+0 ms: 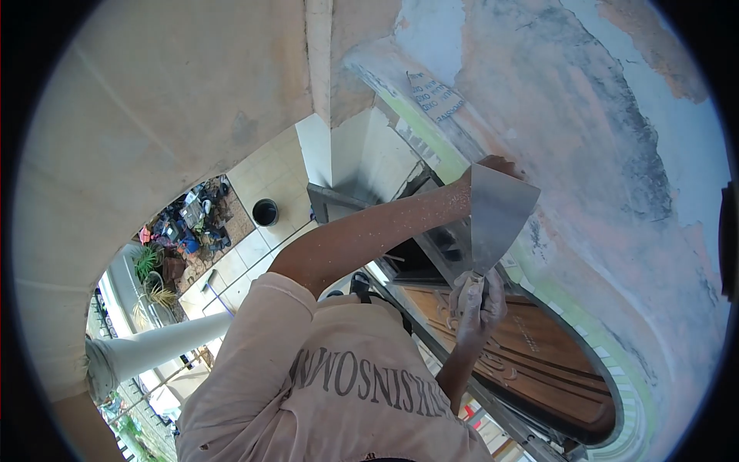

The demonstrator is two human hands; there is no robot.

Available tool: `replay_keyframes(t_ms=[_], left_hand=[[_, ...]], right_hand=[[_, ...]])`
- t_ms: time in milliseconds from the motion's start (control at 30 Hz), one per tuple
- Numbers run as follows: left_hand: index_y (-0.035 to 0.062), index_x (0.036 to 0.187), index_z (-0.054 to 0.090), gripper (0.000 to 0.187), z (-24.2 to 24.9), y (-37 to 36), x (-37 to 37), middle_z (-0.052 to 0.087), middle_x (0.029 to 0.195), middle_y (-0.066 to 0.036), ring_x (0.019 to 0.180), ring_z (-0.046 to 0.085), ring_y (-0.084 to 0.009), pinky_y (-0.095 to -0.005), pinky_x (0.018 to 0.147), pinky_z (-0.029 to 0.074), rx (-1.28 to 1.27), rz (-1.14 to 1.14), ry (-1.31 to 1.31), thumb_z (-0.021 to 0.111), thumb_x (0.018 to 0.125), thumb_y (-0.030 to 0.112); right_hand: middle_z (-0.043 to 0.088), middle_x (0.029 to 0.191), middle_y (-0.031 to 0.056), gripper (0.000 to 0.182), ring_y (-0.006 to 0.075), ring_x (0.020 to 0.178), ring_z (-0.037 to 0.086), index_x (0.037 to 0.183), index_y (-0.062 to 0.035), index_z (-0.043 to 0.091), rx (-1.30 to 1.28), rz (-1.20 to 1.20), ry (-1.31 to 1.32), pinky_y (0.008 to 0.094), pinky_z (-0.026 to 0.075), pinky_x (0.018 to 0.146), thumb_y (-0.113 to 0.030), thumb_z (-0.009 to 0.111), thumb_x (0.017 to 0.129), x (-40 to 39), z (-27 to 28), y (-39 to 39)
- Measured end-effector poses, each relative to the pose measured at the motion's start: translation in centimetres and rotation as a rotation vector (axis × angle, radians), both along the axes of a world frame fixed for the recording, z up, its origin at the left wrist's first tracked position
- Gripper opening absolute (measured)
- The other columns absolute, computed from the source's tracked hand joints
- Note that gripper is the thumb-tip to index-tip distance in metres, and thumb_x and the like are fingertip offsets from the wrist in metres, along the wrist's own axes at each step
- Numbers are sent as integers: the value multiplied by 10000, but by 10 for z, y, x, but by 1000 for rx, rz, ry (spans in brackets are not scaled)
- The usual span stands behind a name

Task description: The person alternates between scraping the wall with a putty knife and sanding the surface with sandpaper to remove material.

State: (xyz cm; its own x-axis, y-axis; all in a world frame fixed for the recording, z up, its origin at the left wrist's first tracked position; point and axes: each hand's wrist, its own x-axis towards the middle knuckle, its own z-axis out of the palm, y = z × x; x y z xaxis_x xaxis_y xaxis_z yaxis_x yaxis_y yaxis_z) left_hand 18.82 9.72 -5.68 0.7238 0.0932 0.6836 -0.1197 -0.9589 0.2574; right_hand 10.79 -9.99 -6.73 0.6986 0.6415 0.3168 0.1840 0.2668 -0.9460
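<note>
My right hand (479, 302), dusted with white powder, is wrapped round the handle of a wide putty knife (504, 208). Its broad metal blade points up in front of the patchy wall (570, 154). My left arm stretches across to the wall, and my left hand (500, 164) is there, mostly hidden behind the blade. Its fingers do not show well enough to tell what they do. Close by, a printed piece of sandpaper (435, 96) lies against the moulding at the wall.
Below the wall is a carved brown wooden door (539, 346) under a curved green-and-white trim (627, 408). Down on the tiled floor stands a black bucket (265, 212), near a heap of mixed items (188, 219). A white column (162, 346) rises at left.
</note>
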Motion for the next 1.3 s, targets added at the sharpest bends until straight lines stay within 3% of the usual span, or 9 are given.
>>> replay_keyframes(t_ms=[67, 167, 267, 367, 467, 667, 967, 1167, 1300], left_hand=[[53, 749, 629, 368, -34, 5, 17, 612, 734, -101, 821, 605, -262, -385, 751, 475, 189, 74, -291, 542, 823, 403], [55, 772, 627, 302, -7, 0, 5, 608, 738, -114, 821, 611, -272, -396, 743, 479, 67, 37, 156, 544, 820, 341], [57, 785, 628, 248, 24, -3, -13, 606, 768, -121, 810, 612, -289, -399, 749, 478, -77, -18, 252, 541, 811, 288], [59, 784, 626, 216, -20, 4, 10, 602, 793, -127, 804, 606, -294, -398, 753, 479, -8, 11, 42, 548, 795, 261], [85, 888, 604, 194, -12, 5, 14, 625, 872, -71, 903, 581, -238, -369, 801, 464, 32, 17, 296, 576, 777, 241], [72, 854, 610, 157, -7, 1, 19, 607, 823, -115, 840, 601, -273, -382, 744, 487, -47, -95, 90, 558, 787, 204], [110, 901, 620, 139, -11, -13, 40, 646, 859, -58, 833, 628, -219, -330, 715, 513, 94, -50, 84, 534, 825, 187], [98, 813, 646, 134, -2, -14, 40, 654, 777, -74, 779, 654, -226, -326, 667, 525, 108, -46, 191, 580, 780, 210], [86, 737, 651, 134, 22, -19, 27, 651, 753, -104, 738, 662, -248, -333, 647, 529, 43, 22, 404, 608, 744, 213]], right_hand=[[587, 819, 111, 350, 65, 465, 460, 1205, 55, 448, 21, -63, 16, 186, 345, 377, -76, 521, 888, 14, -1, -5], [599, 861, 139, 310, 85, 493, 501, 1174, 32, 466, 5, -138, -2, 196, 386, 400, -91, 519, 894, 29, 6, -10], [596, 880, 130, 292, 77, 532, 500, 1164, 29, 469, 187, -190, -100, 198, 395, 444, -82, 517, 898, 32, 0, -2], [587, 897, 102, 296, 58, 511, 442, 1189, 28, 449, -89, -233, -277, 201, 365, 433, -94, 476, 920, 41, -7, -5], [571, 862, 76, 324, 47, 509, 426, 1217, 23, 445, -172, -274, -66, 193, 342, 430, -90, 487, 916, 44, -5, -7], [537, 784, 20, 440, 18, 499, 399, 1327, -5, 402, -217, -308, -267, 181, 317, 424, -63, 509, 904, 53, 18, -10], [390, 604, -65, 437, 7, 527, 292, 1296, -9, 462, -378, -342, -240, 171, 257, 467, -24, 536, 865, 59, 37, -20], [424, 613, -53, 446, 16, 497, 358, 1335, -25, 411, -330, -301, -233, 171, 298, 447, -52, 506, 900, 60, 26, -22], [579, 807, 2, 435, 2, 566, 347, 1287, 25, 456, -292, -318, -227, 161, 312, 493, -22, 536, 862, 53, 15, -19]])
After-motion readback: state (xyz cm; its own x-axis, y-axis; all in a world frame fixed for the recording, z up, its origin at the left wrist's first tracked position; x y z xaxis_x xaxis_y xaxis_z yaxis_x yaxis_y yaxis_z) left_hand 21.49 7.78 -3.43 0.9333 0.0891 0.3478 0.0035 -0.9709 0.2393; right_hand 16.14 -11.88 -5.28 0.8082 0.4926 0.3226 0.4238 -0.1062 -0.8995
